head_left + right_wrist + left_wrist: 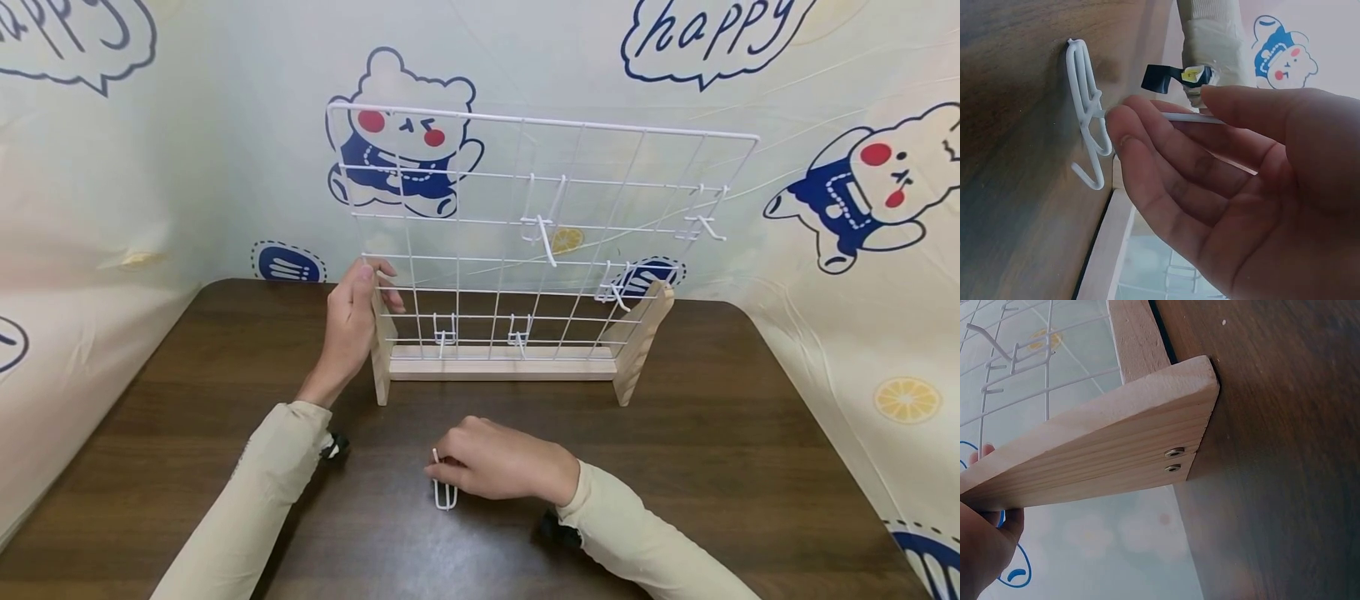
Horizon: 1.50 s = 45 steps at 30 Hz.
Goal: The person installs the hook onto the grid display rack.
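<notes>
A white wire grid rack (543,122) with a wooden base stands tilted on the table. My left hand (348,312) grips the top of its left wooden side piece (1116,444), fingers passing behind the wire edge. Low over the table in front of the rack, my right hand (502,458) pinches a white wire hook (446,505). In the right wrist view, the thumb and fingers hold the straight prong, while the looped end of the hook (1079,78) points toward the tabletop.
Several white hooks hang on the grid, among them a long-pronged hook (548,242) near the middle and another hook (705,227) at the upper right. The right wooden side piece (643,346) meets the bottom bar (502,371). A printed curtain (247,150) surrounds the brown table (720,433).
</notes>
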Available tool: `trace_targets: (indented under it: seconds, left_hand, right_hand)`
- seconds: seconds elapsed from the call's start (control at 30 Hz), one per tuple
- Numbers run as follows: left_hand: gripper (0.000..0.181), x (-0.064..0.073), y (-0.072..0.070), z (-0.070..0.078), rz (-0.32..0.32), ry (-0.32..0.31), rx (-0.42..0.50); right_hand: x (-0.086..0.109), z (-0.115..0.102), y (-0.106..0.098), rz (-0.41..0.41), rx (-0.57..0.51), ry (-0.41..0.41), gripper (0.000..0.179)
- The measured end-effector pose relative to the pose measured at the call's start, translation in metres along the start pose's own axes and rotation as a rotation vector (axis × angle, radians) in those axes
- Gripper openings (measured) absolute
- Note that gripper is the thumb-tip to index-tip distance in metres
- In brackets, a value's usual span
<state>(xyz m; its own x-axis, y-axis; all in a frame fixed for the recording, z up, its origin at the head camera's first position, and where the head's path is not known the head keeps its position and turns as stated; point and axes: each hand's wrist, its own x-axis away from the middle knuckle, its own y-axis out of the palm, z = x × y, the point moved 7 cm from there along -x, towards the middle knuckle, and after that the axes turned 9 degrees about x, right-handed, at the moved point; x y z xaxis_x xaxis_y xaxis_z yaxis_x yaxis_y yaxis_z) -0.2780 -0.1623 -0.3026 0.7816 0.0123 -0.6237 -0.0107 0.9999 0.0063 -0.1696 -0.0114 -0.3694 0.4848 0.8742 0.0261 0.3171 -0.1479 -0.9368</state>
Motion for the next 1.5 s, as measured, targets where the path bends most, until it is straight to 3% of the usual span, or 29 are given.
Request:
trace_targets:
  seconds: [0.5, 0.93, 1.2, 1.5]
  left_hand:
    - [0.036, 0.001, 0.0, 0.0, 0.001, -0.004, -0.001]
    - [0.036, 0.001, 0.0, 0.0, -0.008, 0.0, -0.023]
    - [0.036, 0.001, 0.0, 0.001, -0.006, 0.001, -0.027]
    - [0.036, 0.0, 0.0, 0.0, -0.004, -0.007, -0.001]
  right_hand:
    - [0.004, -0.003, -0.012, 0.024, -0.024, -0.029, 0.039]
    - [0.012, -0.006, -0.034, 0.125, 0.007, -0.033, 0.039]
    - [0.016, -0.01, -0.046, 0.179, -0.031, -0.029, 0.028]
    - [0.024, -0.014, -0.065, 0.321, 0.0, -0.036, 0.029]
